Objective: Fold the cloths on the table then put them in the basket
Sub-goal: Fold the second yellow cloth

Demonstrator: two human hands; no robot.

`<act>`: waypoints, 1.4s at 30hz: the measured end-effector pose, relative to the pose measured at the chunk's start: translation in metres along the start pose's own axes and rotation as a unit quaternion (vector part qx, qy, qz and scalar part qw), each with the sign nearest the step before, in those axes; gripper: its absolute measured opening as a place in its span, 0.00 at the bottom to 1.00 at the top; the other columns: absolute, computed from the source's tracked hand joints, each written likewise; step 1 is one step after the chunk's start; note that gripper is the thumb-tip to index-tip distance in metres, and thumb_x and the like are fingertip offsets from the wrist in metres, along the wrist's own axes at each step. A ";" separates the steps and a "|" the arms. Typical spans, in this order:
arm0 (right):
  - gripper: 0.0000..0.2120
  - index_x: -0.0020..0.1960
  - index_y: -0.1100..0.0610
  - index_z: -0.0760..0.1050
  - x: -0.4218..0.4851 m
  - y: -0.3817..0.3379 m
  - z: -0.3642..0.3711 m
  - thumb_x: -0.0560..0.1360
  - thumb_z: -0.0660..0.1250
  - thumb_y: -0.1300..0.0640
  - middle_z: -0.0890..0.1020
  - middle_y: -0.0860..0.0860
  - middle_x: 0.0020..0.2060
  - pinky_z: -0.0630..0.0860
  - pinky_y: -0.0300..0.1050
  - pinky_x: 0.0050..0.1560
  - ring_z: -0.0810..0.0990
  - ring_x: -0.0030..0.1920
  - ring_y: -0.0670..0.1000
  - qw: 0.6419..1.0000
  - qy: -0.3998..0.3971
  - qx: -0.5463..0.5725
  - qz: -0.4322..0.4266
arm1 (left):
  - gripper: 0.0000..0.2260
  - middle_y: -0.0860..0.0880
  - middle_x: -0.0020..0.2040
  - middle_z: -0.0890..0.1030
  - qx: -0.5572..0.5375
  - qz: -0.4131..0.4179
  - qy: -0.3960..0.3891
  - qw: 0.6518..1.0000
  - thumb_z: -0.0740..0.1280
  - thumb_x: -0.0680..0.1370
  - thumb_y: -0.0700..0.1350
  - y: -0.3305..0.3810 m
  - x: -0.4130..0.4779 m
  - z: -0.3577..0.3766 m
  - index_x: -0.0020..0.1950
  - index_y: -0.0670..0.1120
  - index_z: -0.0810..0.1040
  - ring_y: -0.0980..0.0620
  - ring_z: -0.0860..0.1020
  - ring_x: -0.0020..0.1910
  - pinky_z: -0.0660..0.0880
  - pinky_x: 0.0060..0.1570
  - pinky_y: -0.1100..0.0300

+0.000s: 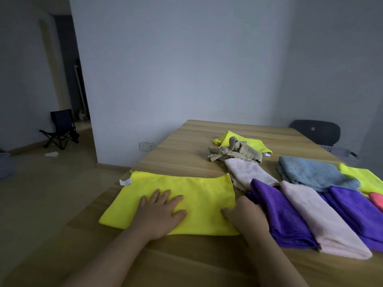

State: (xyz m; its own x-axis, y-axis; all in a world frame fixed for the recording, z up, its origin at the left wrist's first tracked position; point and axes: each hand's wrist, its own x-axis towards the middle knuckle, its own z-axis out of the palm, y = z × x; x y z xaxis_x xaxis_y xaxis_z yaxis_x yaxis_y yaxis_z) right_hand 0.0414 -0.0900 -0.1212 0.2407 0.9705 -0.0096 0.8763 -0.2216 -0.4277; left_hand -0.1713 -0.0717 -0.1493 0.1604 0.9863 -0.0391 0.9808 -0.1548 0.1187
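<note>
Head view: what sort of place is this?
Probably a sparsely furnished room in a flat or office: a wooden table strewn with cloths, a wall socket, a folding chair beside a doorway.

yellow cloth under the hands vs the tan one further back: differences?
The yellow cloth lies flat and smooth; the tan cloth is crumpled. The yellow cloth has the left hand flat on it and the right hand at its edge; the tan cloth is untouched. Both lie on the table.
</note>
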 end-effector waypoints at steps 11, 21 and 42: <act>0.25 0.68 0.50 0.65 0.013 0.007 -0.015 0.74 0.62 0.66 0.74 0.51 0.50 0.73 0.44 0.39 0.74 0.42 0.46 0.917 0.003 0.399 -0.018 | 0.19 0.60 0.73 0.60 -0.152 0.026 0.062 0.986 0.61 0.76 0.60 0.008 0.014 -0.011 0.66 0.63 0.67 0.56 0.56 0.73 0.53 0.70 0.52; 0.18 0.50 0.44 0.77 0.005 -0.004 -0.017 0.74 0.59 0.67 0.75 0.53 0.57 0.78 0.54 0.50 0.77 0.53 0.58 0.771 -0.089 0.630 0.028 | 0.15 0.55 0.70 0.68 -0.234 0.043 0.158 0.958 0.56 0.81 0.54 0.028 0.005 -0.012 0.68 0.59 0.68 0.56 0.62 0.71 0.59 0.66 0.58; 0.04 0.50 0.53 0.73 0.002 -0.019 0.007 0.79 0.59 0.56 0.79 0.54 0.34 0.71 0.44 0.31 0.74 0.31 0.52 0.675 -0.015 0.731 0.096 | 0.17 0.48 0.60 0.78 -0.627 0.000 0.077 0.775 0.67 0.73 0.30 0.049 0.012 -0.053 0.51 0.53 0.80 0.52 0.78 0.56 0.76 0.55 0.57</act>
State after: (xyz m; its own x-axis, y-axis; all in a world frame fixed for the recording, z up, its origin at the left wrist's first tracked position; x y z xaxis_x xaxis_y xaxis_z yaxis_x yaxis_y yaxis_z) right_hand 0.0226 -0.0832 -0.1195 0.2634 0.9434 -0.2014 -0.5243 -0.0353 -0.8508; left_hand -0.1274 -0.0642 -0.0910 0.0504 0.9963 0.0695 0.0853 -0.0736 0.9936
